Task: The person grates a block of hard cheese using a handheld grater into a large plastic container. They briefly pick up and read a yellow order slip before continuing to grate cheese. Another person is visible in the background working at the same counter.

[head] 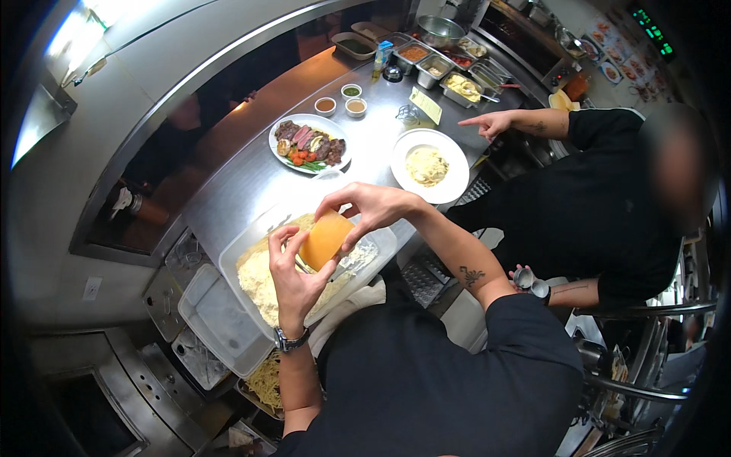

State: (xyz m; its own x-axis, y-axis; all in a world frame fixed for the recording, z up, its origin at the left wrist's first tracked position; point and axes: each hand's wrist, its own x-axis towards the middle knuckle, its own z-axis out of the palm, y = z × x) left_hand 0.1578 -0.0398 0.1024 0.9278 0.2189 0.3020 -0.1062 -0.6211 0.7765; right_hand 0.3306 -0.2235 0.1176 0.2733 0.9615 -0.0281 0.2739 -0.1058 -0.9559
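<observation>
Between my two hands is a smooth orange-yellow block [326, 240], perhaps a wedge of hard cheese. My left hand [297, 274], with a watch at the wrist, grips its left side. The fingers of my right hand [365, 211] hold its upper right side. Directly beneath lies a large clear plastic tub [384, 247] holding pale grated or crumbled food [260, 283]. Beyond my right hand stands a white plate of pasta [400, 149]. Farther left, an oval plate [278, 153] bears sliced steak, tomatoes and green beans. What lies under the block is partly hidden.
A co-worker at right points a hand [491, 123] towards the pasta and holds small metal cups [523, 278] low down. Sauce cups [325, 106], a yellow ticket [425, 105] and metal food pans [433, 71] stand on the steel counter [228, 200]. An empty plastic lid or tub [220, 320] leans at left.
</observation>
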